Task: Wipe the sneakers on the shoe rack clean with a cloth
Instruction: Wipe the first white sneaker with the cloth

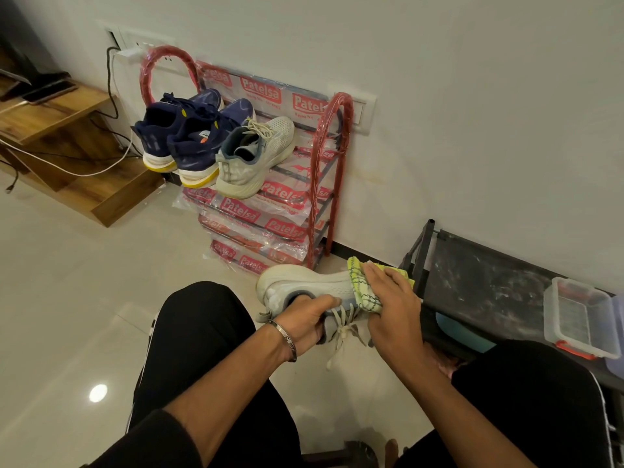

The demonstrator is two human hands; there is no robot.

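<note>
While the left hand [305,324] grips the white sneaker [304,287] by its collar, the right hand [393,310] presses a yellow checked cloth [363,288] onto its toe, hidden beneath; beside the sneaker, the shoe rack [287,211] holds three more.

"Patelsa" runs in white letters on red patches all over the clear plastic wrapping [270,211] of the shoe rack [329,170]. Smaller print beneath each patch starts "Regd No", its digits too blurred to read.
</note>
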